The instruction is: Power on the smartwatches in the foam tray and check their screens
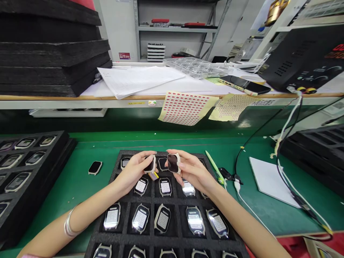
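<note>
My left hand grips a smartwatch case with a dark screen, thumb across its face. A small yellow and silver piece shows just beneath that case; I cannot tell whether it is attached. In my right hand is a second smartwatch case, pale-framed, its dark screen turned to the left. Both hands are above a black foam tray. Strapless watch cases fill many of its compartments, such as a watch with a lit white screen. My right forearm covers part of the tray's right side.
One dark watch lies on the green bench at left. Beyond it is another foam tray of watches. On the right are a green pen, cables and a white pad. Sticker sheets hang from the shelf edge.
</note>
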Available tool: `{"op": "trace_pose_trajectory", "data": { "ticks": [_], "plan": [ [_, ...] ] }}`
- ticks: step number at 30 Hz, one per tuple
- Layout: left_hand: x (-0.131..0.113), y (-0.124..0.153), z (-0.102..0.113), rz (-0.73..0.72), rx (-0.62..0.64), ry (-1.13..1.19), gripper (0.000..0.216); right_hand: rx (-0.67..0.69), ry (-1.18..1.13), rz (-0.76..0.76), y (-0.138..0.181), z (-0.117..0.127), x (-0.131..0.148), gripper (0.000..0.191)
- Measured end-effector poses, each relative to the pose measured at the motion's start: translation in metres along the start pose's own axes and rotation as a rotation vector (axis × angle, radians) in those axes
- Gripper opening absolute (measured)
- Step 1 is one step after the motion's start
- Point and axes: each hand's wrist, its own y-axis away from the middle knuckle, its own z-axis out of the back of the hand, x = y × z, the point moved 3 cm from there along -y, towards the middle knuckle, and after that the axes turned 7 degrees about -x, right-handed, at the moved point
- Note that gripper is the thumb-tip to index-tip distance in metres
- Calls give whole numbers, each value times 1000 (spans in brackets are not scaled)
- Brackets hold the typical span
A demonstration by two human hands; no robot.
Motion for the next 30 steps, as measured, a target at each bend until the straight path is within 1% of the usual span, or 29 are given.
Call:
{"op": "trace_pose_trajectory", "data": {
  "ticks": [3,5,7,11,14,16,18,20,22,24,27,30],
  "plan": [
    [3,3,-2,19,-35,-40,35,-3,-19,-7,-1,2,-2,40],
    [4,5,-3,16,-28,-135,34,15,-26,-15,-1,4,-3,41],
    [4,7,-4,-40,-8,-267,33,42,-31,-24,-2,5,-4,42],
    [2,6,-3,-269,16,-560,27,76,-32,-39,-1,6,-6,43],
    [2,6,-3,-404,34,-729,27,84,-25,-40,-1,5,-6,42],
    [0,9,-4,-543,29,-862,34,78,-26,-32,-1,5,-5,41],
    [-2,13,-7,-694,25,-1055,45,68,-34,-24,-1,5,-4,39],
    [-3,16,-8,-770,22,-1239,53,60,-43,-22,-1,4,-4,37],
    [-3,16,-6,-742,10,-1325,59,58,-45,-25,-1,4,-3,36],
    [-2,15,-4,-644,35,-1265,63,54,-38,-29,-1,4,-4,36],
    [2,12,-2,-440,102,-957,61,48,-23,-34,-2,7,-5,39],
    [6,7,-1,-237,110,-617,50,38,-10,-48,-2,10,-6,42]
  ]
}}
